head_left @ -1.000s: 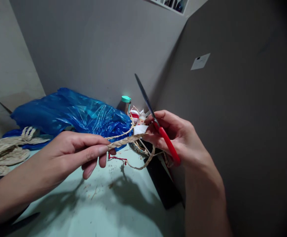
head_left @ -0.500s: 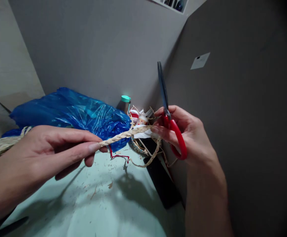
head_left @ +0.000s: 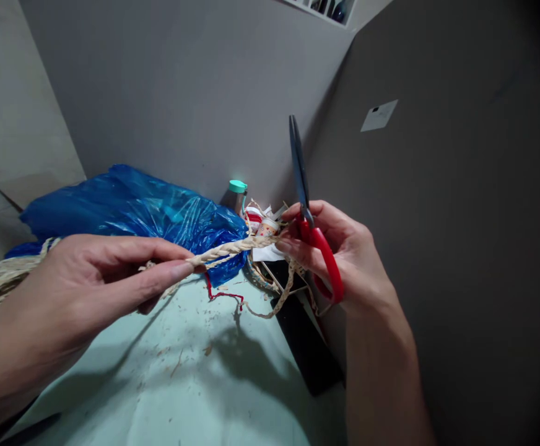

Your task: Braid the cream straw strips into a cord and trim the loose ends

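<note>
A pale braided straw cord [head_left: 227,250] is stretched between my two hands above the table. My left hand [head_left: 96,282] pinches its left part between thumb and fingers, and a thin loose strand runs just below the braid. At the other end, my right hand [head_left: 356,257] grips the cord with thumb and fingertips. The same hand also carries scissors [head_left: 300,173] with red handles; their dark blades are closed and point upward. A looser length of braid [head_left: 285,302] hangs below the right hand, reaching a red string [head_left: 223,294] on the table.
A blue plastic bag [head_left: 130,201] lies at the back left, near a bundle of pale straw [head_left: 7,279]. Behind the cord are a bottle with a turquoise lid [head_left: 238,186] and a patterned paper cup [head_left: 267,227]. A black flat object [head_left: 308,350] rests by the right grey partition [head_left: 446,217].
My right hand has shifted slightly left with the scissors. The left fingers have moved a little along the braid, and a loose strand now shows beneath it.
</note>
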`<state>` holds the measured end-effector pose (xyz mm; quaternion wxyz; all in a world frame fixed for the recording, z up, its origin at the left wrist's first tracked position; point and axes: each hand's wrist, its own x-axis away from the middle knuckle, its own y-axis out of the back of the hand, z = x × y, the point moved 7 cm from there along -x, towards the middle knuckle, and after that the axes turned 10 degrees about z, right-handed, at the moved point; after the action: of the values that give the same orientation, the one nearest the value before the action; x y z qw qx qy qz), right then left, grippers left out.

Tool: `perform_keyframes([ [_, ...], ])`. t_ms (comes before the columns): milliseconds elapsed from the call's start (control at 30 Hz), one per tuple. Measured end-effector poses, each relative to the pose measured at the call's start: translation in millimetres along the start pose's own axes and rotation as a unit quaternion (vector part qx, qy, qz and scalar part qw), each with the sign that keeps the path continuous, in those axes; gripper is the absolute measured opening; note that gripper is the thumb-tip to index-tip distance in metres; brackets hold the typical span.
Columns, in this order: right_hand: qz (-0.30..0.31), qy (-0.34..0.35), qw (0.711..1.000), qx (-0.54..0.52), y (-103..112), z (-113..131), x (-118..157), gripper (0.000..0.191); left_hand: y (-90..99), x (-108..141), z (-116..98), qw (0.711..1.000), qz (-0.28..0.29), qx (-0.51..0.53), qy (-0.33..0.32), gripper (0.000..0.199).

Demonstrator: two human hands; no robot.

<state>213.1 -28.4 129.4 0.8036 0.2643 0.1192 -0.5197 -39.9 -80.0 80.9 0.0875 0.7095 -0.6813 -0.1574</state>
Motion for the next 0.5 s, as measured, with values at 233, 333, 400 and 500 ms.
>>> perform_keyframes([
  [233,0.030,-0.015,0.999,-0.022,-7,-2,0,0.041,-16.8,-4,-12,0.993,0.089,-0.060,-0.056,0.029],
  [333,0.053,-0.020,0.998,-0.038,-13,-4,-1,0.039,-17.1,-4,-17,0.993,0.052,-0.061,-0.085,0.023],
  [400,0.071,-0.019,0.996,-0.046,-17,-6,-1,0.037,-16.1,-4,-14,0.995,0.037,-0.041,-0.078,0.025],
  [500,0.092,-0.021,0.994,-0.045,-22,-8,-1,0.036,-12.6,-3,-5,0.997,0.025,-0.015,-0.066,0.027],
])
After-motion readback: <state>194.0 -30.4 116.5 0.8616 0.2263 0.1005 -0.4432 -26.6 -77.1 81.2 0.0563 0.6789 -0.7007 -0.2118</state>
